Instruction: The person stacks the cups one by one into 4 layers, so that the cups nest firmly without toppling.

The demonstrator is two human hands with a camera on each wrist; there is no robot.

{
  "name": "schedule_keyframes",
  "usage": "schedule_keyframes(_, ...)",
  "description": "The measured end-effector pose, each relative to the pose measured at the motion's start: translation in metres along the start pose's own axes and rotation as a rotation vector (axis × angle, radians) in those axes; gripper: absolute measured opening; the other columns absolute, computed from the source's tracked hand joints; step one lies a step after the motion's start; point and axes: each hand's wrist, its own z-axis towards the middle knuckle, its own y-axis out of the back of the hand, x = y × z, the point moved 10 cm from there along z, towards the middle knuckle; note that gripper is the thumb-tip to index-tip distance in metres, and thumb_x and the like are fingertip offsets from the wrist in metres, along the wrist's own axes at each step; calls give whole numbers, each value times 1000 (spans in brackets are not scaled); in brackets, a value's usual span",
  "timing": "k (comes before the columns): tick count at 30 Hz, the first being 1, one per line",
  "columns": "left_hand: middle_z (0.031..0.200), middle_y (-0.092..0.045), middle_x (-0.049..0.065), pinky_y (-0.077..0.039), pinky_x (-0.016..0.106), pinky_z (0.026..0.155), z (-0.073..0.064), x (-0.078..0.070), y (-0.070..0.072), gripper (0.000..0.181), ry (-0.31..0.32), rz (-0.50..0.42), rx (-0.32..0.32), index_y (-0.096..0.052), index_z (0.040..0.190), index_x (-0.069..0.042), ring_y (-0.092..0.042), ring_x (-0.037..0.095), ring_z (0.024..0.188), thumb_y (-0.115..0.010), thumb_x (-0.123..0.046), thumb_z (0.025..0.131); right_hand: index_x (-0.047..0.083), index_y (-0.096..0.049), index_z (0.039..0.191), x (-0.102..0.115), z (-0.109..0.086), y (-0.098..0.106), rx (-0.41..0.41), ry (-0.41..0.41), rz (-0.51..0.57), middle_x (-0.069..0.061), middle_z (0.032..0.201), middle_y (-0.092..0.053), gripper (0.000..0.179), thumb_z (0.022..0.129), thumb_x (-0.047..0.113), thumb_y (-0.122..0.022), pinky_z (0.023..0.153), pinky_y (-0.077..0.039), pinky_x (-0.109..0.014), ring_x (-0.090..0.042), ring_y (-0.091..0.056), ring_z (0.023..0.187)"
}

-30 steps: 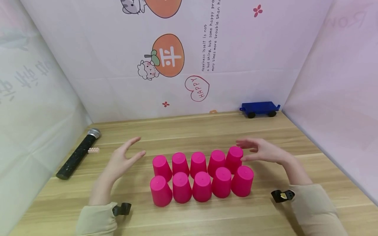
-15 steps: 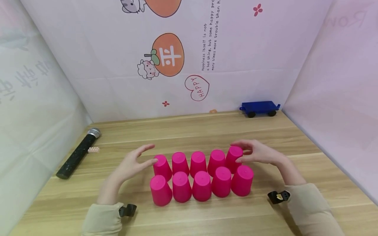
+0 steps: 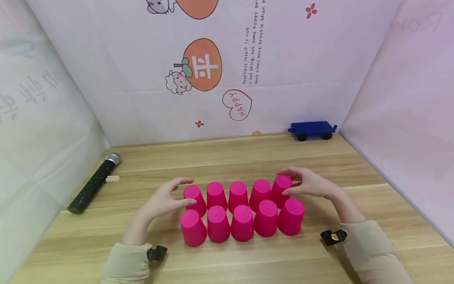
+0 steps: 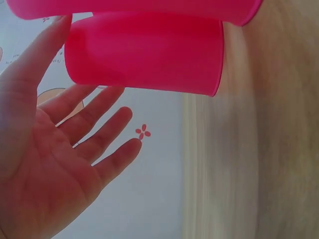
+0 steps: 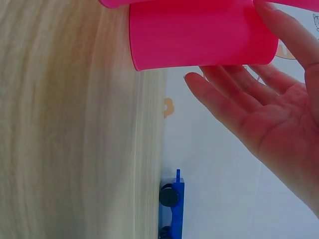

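Pink cups stand upside down in two rows in the head view. My left hand point(image 3: 166, 201) is at the back row's left-end cup point(image 3: 200, 200), thumb across its near side and forefinger by its far side. Its fingers look loose and nearly straight in the left wrist view, reaching behind that cup point(image 4: 149, 52). At the back row's right end, my right hand point(image 3: 309, 184) holds a cup point(image 3: 278, 190) between thumb and fingers. The right wrist view shows the thumb on this cup point(image 5: 199, 37), with the fingers partly hidden behind it.
The front row of cups, such as this middle one point(image 3: 242, 227), stands close before the back row. A black microphone point(image 3: 93, 183) lies at the left beside a small pale pink block point(image 3: 112, 178). A blue toy wagon point(image 3: 312, 129) stands at the back right against the printed wall sheet.
My left hand has moved right and reached the left-end back cup. The right hand has shifted slightly left, bringing its thumb and fingers around the right-end back cup. The cups stay in place.
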Motion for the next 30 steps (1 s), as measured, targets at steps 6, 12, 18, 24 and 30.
schedule_keyframes(6, 116, -63, 7, -46, 50, 99, 2, -1, -8, 53, -5, -87, 24, -56, 121, -8, -58, 29, 110, -79, -23, 75, 1, -52, 122, 1, -1, -1, 14, 14, 9, -15, 114, -62, 50, 80, 19, -75, 85, -54, -23, -16, -61, 104)
schedule_keyframes(12, 108, -63, 9, -54, 39, 89, 3, 1, -12, 50, 25, -168, 44, -56, 117, -6, -62, 23, 99, -79, -19, 75, 1, -54, 121, 2, -1, 0, 15, 25, -12, -12, 112, -63, 48, 81, 20, -74, 87, -51, -19, -5, -60, 100)
schedule_keyframes(18, 107, -63, 9, -56, 32, 85, 4, 3, -11, 48, 35, -202, 50, -55, 115, -6, -62, 23, 97, -79, -18, 75, 3, -55, 120, 0, 1, 2, 1, 23, -19, -11, 111, -64, 47, 81, 19, -74, 87, -51, -19, -8, -61, 100)
schedule_keyframes(24, 107, -63, 9, -56, 34, 86, 3, 4, -12, 48, 31, -217, 54, -55, 115, -7, -61, 23, 98, -79, -18, 75, 3, -55, 120, -1, 1, 6, -24, 16, -5, -11, 110, -64, 44, 82, 19, -73, 85, -53, -22, -9, -60, 100)
schedule_keyframes(30, 107, -63, 8, -55, 37, 87, 3, 5, -12, 47, 46, -209, 55, -55, 113, -8, -61, 23, 99, -79, -20, 75, 0, -55, 120, -4, -2, 18, -109, -7, 13, -13, 107, -64, 45, 82, 16, -72, 84, -53, -21, -4, -60, 95)
